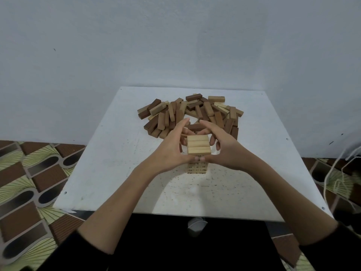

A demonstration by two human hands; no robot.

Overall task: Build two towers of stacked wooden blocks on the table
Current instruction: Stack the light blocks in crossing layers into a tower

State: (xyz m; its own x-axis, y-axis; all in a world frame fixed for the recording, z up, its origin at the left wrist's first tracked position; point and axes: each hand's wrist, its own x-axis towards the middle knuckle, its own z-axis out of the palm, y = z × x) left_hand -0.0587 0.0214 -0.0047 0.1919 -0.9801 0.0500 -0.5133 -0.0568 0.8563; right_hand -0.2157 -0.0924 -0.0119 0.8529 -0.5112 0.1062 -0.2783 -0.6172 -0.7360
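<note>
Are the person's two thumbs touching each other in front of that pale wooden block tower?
Touching. The head view shows the left hand and right hand meeting thumb tip to thumb tip before the pale wooden block tower.

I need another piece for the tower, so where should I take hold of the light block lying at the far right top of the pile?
Likely best by its two long sides, near the middle, reaching from above. The light block lies flat on top of the pile, its long faces exposed, while darker blocks crowd beneath and to its left.
</note>
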